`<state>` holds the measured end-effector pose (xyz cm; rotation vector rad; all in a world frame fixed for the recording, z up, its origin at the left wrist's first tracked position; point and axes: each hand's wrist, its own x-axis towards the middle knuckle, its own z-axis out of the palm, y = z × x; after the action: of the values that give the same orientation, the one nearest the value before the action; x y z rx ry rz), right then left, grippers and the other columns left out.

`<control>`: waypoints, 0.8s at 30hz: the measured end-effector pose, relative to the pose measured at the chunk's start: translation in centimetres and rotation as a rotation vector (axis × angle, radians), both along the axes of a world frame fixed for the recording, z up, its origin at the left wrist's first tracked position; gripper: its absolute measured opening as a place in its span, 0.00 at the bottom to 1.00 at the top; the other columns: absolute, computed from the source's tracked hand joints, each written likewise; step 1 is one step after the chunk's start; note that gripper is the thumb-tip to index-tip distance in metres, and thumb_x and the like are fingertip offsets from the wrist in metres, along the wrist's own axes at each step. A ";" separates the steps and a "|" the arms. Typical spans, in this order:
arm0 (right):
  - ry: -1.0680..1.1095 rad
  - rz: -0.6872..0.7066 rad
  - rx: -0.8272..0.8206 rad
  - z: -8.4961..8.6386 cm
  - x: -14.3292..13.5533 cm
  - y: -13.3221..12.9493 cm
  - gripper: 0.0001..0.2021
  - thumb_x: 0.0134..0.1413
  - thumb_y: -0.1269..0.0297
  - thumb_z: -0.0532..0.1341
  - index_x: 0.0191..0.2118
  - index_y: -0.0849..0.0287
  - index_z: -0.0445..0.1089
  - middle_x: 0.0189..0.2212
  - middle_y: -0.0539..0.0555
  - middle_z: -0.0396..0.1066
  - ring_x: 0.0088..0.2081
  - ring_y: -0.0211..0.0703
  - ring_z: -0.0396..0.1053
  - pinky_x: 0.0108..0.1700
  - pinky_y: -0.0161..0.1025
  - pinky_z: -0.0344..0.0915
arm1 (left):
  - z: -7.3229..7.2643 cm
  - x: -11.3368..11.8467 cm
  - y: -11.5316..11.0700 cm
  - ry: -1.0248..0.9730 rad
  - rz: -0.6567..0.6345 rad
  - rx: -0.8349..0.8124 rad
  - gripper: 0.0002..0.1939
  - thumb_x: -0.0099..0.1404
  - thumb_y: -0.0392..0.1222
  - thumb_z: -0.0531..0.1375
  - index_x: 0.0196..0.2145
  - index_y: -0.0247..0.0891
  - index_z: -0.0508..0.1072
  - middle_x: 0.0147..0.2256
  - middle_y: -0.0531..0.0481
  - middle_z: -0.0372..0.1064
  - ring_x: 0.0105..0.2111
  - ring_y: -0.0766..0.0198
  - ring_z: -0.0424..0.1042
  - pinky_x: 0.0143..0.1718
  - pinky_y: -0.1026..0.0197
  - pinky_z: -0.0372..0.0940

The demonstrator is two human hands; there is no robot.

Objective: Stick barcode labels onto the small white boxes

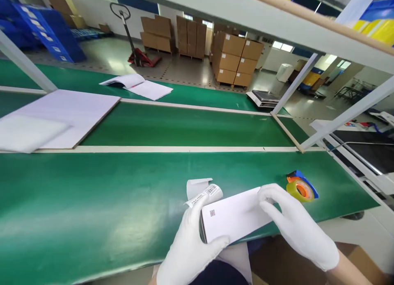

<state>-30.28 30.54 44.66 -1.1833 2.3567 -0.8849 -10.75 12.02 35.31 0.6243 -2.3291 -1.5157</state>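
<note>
A flat white box (235,217) lies at the near edge of the green table (92,203). My left hand (192,246), in a white glove, grips its left end and also holds a strip of barcode labels (205,193) between its fingers. My right hand (297,225), also gloved, rests on the box's right end with fingers curled over the top edge. A yellow and orange tape roll in a blue dispenser (300,188) sits just right of the box.
White foam sheets (58,117) lie at the left on the middle belt. An open booklet (137,85) and a scale (264,97) sit on the far strip. Metal frame posts (344,115) rise at the right. Stacked cartons (235,59) and a pallet jack (137,51) stand beyond.
</note>
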 end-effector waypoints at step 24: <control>-0.259 0.083 0.348 -0.2 3.6 -6.8 0.10 0.62 0.70 0.53 0.28 0.57 0.64 0.26 0.45 0.68 0.29 0.38 0.63 0.35 0.38 0.58 | 1.7 1.0 -1.0 -0.224 -0.112 0.250 0.55 0.50 0.41 0.73 0.70 0.61 0.53 0.69 0.48 0.53 0.71 0.41 0.51 0.69 0.35 0.55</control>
<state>-26.67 23.74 44.42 -0.9550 2.1250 -0.5336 -9.71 10.98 37.03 0.7726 -2.3888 -1.8970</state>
